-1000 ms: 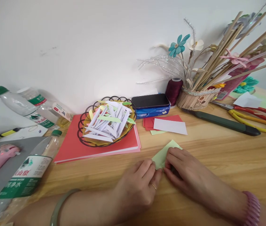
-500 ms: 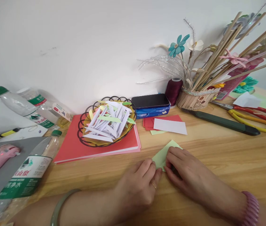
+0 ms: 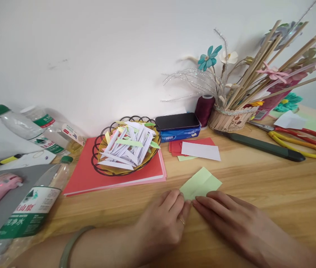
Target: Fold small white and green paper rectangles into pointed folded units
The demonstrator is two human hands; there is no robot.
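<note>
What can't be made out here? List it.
Head view only:
- Near edge of the green paper: covered by the fingertips of the left hand and right hand.
- Bottle base: cut off by the left frame edge.
- Scissors handles' far end: cut off at the right edge.
- Tin label: too small to read.

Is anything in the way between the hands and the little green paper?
No, nothing visible is. The left hand and the right hand both lie flat on the wooden table, and their fingertips already touch the near edge of the green paper.
</note>
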